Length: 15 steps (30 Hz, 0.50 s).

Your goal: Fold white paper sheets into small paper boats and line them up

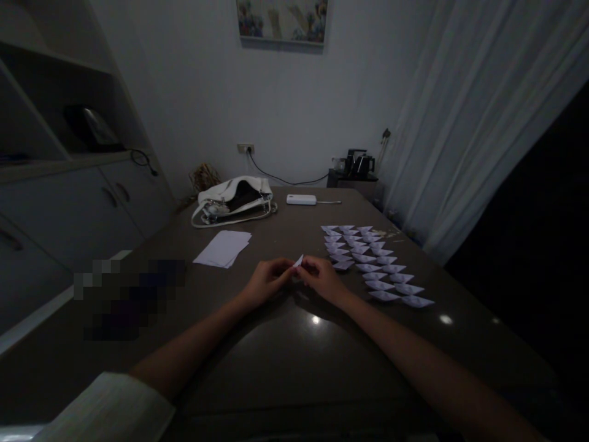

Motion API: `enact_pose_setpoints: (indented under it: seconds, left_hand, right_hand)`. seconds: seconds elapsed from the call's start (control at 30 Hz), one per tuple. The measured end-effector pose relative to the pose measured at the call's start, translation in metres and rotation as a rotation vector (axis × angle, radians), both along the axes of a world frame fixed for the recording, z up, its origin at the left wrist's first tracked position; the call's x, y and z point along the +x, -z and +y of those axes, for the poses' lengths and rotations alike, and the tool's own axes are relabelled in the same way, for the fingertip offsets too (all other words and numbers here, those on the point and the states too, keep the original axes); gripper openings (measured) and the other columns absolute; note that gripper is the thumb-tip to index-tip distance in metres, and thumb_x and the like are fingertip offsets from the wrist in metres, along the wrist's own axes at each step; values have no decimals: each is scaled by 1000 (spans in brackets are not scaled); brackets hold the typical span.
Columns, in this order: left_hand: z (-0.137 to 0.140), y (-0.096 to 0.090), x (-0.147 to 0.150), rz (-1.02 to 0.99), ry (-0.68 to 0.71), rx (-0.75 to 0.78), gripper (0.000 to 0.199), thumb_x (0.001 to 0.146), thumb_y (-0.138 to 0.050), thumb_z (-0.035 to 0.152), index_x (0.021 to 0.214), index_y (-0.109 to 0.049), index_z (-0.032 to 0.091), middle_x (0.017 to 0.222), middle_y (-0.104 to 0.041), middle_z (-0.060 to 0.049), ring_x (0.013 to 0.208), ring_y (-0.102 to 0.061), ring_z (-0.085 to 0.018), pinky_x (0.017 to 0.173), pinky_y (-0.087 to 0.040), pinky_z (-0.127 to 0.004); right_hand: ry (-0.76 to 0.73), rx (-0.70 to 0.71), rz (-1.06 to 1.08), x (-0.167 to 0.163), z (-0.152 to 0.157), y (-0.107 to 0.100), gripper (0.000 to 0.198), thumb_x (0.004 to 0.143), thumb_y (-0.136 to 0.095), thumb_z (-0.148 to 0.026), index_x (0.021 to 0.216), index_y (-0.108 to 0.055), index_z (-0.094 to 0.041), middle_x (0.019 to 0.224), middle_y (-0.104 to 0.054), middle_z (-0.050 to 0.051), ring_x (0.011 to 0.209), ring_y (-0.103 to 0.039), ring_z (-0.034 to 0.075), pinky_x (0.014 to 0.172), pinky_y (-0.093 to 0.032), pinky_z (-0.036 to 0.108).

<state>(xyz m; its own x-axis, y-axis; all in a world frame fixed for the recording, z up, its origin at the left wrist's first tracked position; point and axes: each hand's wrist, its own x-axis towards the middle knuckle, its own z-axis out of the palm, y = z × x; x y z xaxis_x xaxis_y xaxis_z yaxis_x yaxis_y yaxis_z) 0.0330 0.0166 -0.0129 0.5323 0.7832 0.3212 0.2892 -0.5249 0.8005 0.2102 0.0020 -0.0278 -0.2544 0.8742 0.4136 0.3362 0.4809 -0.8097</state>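
Both hands meet over the middle of the table around a small folded white paper (299, 261), whose pointed tip sticks up between the fingers. My left hand (270, 277) is closed, pinching its left side. From the right, my right hand (322, 276) pinches the same paper with thumb and fingers. Most of the paper is hidden by the fingertips. To the right stand several white paper boats (368, 259) lined up in columns. A stack of white paper sheets (223, 248) lies flat to the left of the hands.
Behind the sheets a white handbag (237, 199) rests on the dark table (285, 368). Near the table's far edge lies a white power bank-like device (301, 199) with a short cable. A pixelated patch covers the left side. A curtain (442, 123) hangs at the right.
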Motion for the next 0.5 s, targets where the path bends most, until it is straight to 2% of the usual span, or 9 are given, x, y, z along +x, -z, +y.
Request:
enact_pose_setpoints:
  seconds: [0.1,0.2,0.37,0.5]
  left_hand:
    - [0,0,-1,44,-2,71,32,85,-51,39,97,-65,13,87,-71,-6,77,-65,-17,68,-49,-23]
    - [1,1,-2,82,-43,139,31,87,-48,36,99,-66,14,90,-71,-6,78,-65,-17,69,-49,-24]
    - [7,4,-2,-11,-69,113,29,85,-51,30,104,-65,15,98,-70,-7,87,-65,-19,76,-49,-26]
    - [9,6,-4,-59,-89,56,26,82,-56,30,99,-67,13,93,-71,-7,84,-66,-19,75,-50,-28]
  right_hand:
    - [-4,-17,37,-1,1,2,12,80,-53,-24,80,-60,-14,67,-59,0,57,-52,10,53,-40,20]
    - [4,-94,100,1,5,4,13,78,-53,-26,80,-59,-14,63,-57,-1,50,-50,9,48,-39,20]
    - [-22,-226,200,6,12,5,22,77,-56,-37,79,-58,-15,62,-56,-1,43,-46,8,41,-35,19]
    - [-74,-265,232,7,13,6,25,76,-58,-40,79,-58,-14,64,-57,-1,44,-47,7,41,-35,19]
